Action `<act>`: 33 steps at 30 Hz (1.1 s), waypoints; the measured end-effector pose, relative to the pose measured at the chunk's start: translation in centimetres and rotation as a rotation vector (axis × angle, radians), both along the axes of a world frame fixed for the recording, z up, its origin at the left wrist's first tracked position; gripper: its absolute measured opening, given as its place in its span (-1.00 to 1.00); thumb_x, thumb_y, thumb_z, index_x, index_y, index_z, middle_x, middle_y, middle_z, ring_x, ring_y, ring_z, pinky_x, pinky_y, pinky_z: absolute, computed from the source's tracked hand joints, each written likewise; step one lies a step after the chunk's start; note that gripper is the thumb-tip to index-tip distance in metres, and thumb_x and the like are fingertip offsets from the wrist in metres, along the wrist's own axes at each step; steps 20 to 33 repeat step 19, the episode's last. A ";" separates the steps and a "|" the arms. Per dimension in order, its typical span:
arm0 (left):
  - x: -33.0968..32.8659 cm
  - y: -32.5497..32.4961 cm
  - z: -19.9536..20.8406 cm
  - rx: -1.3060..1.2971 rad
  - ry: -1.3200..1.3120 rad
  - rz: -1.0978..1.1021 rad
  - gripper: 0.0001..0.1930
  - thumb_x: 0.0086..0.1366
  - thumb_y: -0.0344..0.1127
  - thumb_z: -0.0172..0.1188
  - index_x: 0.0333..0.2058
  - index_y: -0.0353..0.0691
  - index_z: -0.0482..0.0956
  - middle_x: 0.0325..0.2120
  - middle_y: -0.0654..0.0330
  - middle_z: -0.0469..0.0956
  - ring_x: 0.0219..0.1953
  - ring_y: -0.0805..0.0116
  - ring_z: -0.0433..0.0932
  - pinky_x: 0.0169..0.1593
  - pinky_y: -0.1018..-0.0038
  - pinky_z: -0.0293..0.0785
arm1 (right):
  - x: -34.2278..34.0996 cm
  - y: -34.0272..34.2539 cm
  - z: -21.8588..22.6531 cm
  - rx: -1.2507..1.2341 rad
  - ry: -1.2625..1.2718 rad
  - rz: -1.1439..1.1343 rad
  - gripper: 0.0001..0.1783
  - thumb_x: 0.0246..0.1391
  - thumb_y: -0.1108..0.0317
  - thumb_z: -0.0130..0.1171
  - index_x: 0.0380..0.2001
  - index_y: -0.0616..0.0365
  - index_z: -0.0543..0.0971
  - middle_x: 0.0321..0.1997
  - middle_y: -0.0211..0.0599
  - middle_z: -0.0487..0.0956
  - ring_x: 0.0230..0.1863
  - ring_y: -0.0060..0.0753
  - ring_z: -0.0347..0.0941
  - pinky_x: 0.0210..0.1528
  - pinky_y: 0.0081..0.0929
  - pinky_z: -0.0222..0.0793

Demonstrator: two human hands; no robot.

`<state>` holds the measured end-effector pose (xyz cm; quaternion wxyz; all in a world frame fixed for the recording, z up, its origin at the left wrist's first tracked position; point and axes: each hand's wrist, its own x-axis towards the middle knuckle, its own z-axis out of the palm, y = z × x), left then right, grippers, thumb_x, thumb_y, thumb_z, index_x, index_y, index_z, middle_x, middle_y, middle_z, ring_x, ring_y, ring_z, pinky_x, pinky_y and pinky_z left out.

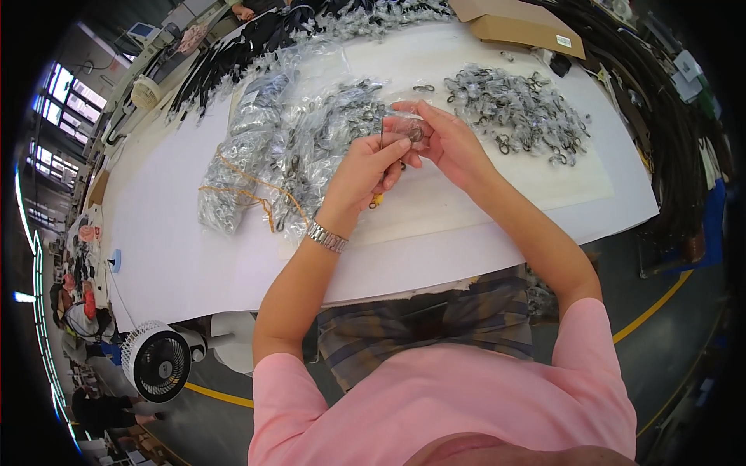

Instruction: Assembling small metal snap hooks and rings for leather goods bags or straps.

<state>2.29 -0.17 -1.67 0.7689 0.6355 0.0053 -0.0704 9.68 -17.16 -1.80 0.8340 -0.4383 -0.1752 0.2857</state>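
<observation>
Over the middle of the table, my two hands meet around a small dark metal clasp [416, 134] in clear plastic wrap. My left hand [359, 172], wearing a metal watch, is closed, its thumb and fingers pinching at the wrap's near side. On the other side, my right hand [452, 147] grips the clasp with bent fingers. A small yellow piece [377, 199] shows just under my left hand; what it belongs to is hidden. Right of my hands lies a pile of wrapped metal clasps [519, 113]. One loose clasp [423, 88] lies beyond my hands.
Large clear plastic bags [249, 167] of wrapped hardware, with orange string [252, 192], crowd the left. Dark straps [233, 74] with wrapped ends lie at the far left, a cardboard box [521, 27] at the back right. A fan [159, 361] stands by the near left edge.
</observation>
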 end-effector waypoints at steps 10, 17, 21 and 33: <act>-0.4 -0.1 0.7 0.101 -0.108 0.063 -0.77 0.50 -0.29 0.12 -0.17 -0.36 0.62 -0.35 0.11 0.72 -0.70 0.68 0.30 -0.66 0.70 0.13 | -0.1 0.1 -1.3 -0.108 -0.070 -0.011 -0.61 0.45 0.16 0.05 0.00 0.28 0.65 -0.14 -0.34 0.68 -0.25 -0.59 0.56 -0.02 -0.54 0.49; -0.3 0.1 1.3 0.394 -0.123 0.136 -0.80 0.47 -0.34 0.14 -0.08 -0.35 0.59 -0.36 0.16 0.72 -0.68 0.68 0.31 -0.63 0.69 0.18 | 0.0 -0.1 -1.2 -0.064 0.022 -0.032 -0.64 0.43 0.18 0.06 -0.03 0.26 0.65 -0.08 -0.30 0.70 -0.11 -0.50 0.61 0.05 -0.46 0.53; -0.3 0.2 1.2 0.545 -0.146 0.096 -0.72 0.43 -0.30 0.21 0.01 -0.34 0.54 -0.35 0.19 0.72 -0.66 0.68 0.37 -0.62 0.67 0.21 | -0.2 0.1 -1.3 -0.101 0.047 -0.058 -0.62 0.43 0.20 0.06 0.02 0.30 0.62 -0.03 -0.25 0.70 -0.03 -0.36 0.64 0.10 -0.41 0.54; -0.3 0.2 1.2 0.545 -0.146 0.096 -0.72 0.43 -0.30 0.21 0.01 -0.34 0.54 -0.35 0.19 0.72 -0.66 0.68 0.37 -0.62 0.67 0.21 | -0.2 0.1 -1.3 -0.101 0.047 -0.058 -0.62 0.43 0.20 0.06 0.02 0.30 0.62 -0.03 -0.25 0.70 -0.03 -0.36 0.64 0.10 -0.41 0.54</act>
